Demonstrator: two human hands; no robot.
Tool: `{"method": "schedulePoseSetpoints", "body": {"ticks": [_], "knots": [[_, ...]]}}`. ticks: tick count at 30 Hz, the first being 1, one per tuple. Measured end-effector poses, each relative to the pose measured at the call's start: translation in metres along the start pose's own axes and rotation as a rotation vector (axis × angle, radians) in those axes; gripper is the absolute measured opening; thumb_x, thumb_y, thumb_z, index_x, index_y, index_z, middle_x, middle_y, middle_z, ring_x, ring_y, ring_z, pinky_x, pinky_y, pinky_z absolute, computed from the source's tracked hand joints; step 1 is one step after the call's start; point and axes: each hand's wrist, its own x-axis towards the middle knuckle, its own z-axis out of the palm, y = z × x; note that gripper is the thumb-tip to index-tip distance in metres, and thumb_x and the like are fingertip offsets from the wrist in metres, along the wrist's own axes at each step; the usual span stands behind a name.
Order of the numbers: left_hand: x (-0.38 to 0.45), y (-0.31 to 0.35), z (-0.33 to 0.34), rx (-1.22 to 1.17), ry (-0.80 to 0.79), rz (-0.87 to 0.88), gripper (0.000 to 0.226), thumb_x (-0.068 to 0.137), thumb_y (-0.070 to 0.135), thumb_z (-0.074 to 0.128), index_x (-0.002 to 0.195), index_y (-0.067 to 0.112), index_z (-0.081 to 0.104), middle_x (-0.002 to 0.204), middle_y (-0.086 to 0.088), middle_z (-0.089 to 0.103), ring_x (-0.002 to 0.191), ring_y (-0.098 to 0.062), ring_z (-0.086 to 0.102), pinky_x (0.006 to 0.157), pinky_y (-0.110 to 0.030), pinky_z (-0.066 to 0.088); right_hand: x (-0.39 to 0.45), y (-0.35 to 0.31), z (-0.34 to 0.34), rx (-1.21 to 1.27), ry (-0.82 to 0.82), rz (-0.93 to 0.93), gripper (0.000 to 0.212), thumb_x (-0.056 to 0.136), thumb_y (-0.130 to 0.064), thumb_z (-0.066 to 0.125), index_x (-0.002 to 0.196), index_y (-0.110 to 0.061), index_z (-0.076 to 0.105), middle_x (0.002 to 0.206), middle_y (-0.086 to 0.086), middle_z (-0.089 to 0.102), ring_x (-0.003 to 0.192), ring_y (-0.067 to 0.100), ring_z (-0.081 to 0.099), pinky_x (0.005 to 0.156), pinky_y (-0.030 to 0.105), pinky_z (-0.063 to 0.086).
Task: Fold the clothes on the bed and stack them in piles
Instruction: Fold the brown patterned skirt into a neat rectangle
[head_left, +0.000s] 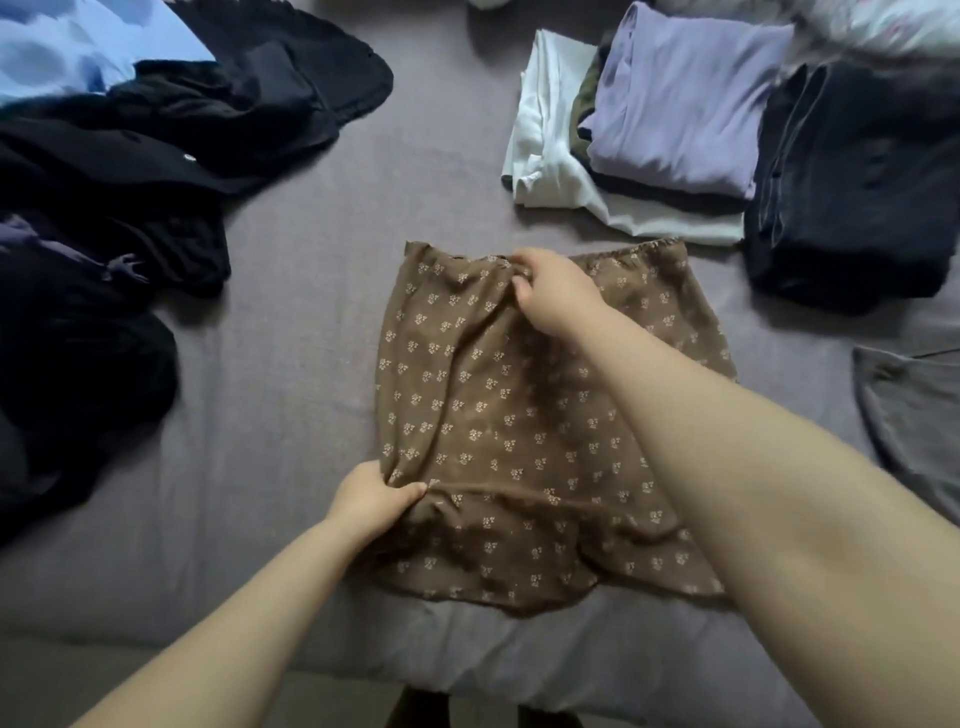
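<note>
brown floral skirt (519, 415) lay flat at the middle of the bed (291, 332), gripped at two points.

from the left: a heap of unfolded dark clothes (104, 208) with a light blue garment (67, 47) at its far corner sprawled along the bed's left side; the left hand (371, 499) pinched the skirt's near left edge, thumb on top and fingers (410, 491) curled into the cloth; the right hand (550, 291) bunched the waistband at the far edge in its curled fingers; beyond it sat a folded pile with white cloth (550, 171) under a lilac top (680, 98), then a folded dark stack (857, 187) just beside it, and a grey garment (914, 415) at the right edge.
</note>
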Motion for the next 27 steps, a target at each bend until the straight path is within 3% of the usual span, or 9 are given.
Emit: {"method": "schedulePoseSetpoints", "body": {"ticks": [3,6,12,17,20,22,24,25,27], "knots": [[0.001,-0.001,0.003,0.155,0.07,0.058,0.046,0.081,0.046,0.069,0.112,0.015,0.055,0.116,-0.003,0.064,0.112,-0.026,0.058,0.085,-0.031,0.045,0.025,-0.009,0.01,-0.286,-0.083,0.066,0.044,0.09,-0.015,0.046,0.134,-0.019,0.047,0.137,0.007,0.049,0.129,0.027,0.044,0.107,0.041,0.031],[-0.002,0.001,-0.002,0.234,0.217,0.093,0.058,0.082,0.053,0.063,0.124,0.016,0.048,0.124,-0.006,0.056,0.119,-0.028,0.052,0.096,-0.041,0.044,0.021,-0.001,0.008,-0.441,0.036,0.107,0.036,0.086,-0.013,0.053,0.122,-0.017,0.054,0.128,0.009,0.053,0.121,0.028,0.048,0.102,0.037,0.03],[-0.012,0.036,-0.016,0.134,0.429,0.378,0.049,0.088,0.03,0.062,0.133,0.015,0.049,0.128,-0.009,0.051,0.123,-0.029,0.044,0.102,-0.041,0.032,-0.024,0.03,-0.023,-0.077,0.057,-0.052,0.027,0.083,-0.019,0.068,0.109,-0.015,0.066,0.111,0.007,0.066,0.109,0.028,0.056,0.087,0.034,0.044],[-0.017,0.1,-0.025,0.082,0.384,0.649,0.046,0.088,0.02,0.061,0.133,0.016,0.051,0.132,-0.003,0.052,0.125,-0.024,0.045,0.107,-0.039,0.032,-0.054,0.035,-0.065,-0.039,0.146,-0.136,0.02,0.081,-0.016,0.071,0.101,-0.015,0.071,0.107,0.004,0.066,0.1,0.021,0.058,0.091,0.034,0.045],[-0.029,0.14,-0.027,0.119,0.383,0.9,0.058,0.084,0.012,0.06,0.14,0.02,0.044,0.14,0.003,0.047,0.132,-0.019,0.038,0.112,-0.043,0.029,-0.074,0.021,-0.088,0.117,0.038,-0.142,0.012,0.079,-0.019,0.076,0.09,-0.022,0.071,0.086,-0.003,0.067,0.077,0.01,0.058,0.078,0.026,0.048],[-0.037,0.162,-0.029,0.172,0.279,1.038,0.068,0.078,0.012,0.058,0.142,0.023,0.04,0.143,0.005,0.045,0.136,-0.016,0.033,0.113,-0.039,0.024,-0.089,0.01,-0.1,0.191,-0.06,-0.174,0.012,0.08,-0.017,0.076,0.087,-0.022,0.068,0.082,-0.004,0.067,0.071,0.002,0.058,0.072,0.015,0.044],[-0.046,0.176,-0.034,0.084,0.108,1.114,0.058,0.069,0.024,0.057,0.127,0.026,0.053,0.121,0.005,0.059,0.119,-0.013,0.048,0.105,-0.033,0.036,-0.104,0.003,-0.114,0.254,-0.131,-0.189,0.01,0.081,-0.016,0.075,0.087,-0.019,0.067,0.083,-0.003,0.067,0.071,0.0,0.057,0.069,0.007,0.042],[-0.05,0.179,-0.038,0.01,0.046,1.106,0.043,0.066,0.031,0.056,0.108,0.03,0.06,0.101,0.009,0.063,0.101,-0.007,0.054,0.094,-0.028,0.042,-0.112,0.001,-0.122,0.298,-0.17,-0.178,0.01,0.081,-0.017,0.075,0.087,-0.017,0.067,0.082,-0.002,0.067,0.071,0.001,0.056,0.069,0.009,0.042],[-0.055,0.179,-0.046,-0.035,-0.028,1.053,0.011,0.065,0.038,0.059,0.074,0.033,0.057,0.072,0.011,0.057,0.073,-0.004,0.052,0.072,-0.026,0.042,-0.126,0.001,-0.14,0.365,-0.222,-0.157,0.011,0.081,-0.023,0.075,0.088,-0.016,0.069,0.08,0.004,0.066,0.071,0.003,0.055,0.068,0.014,0.043]]}}
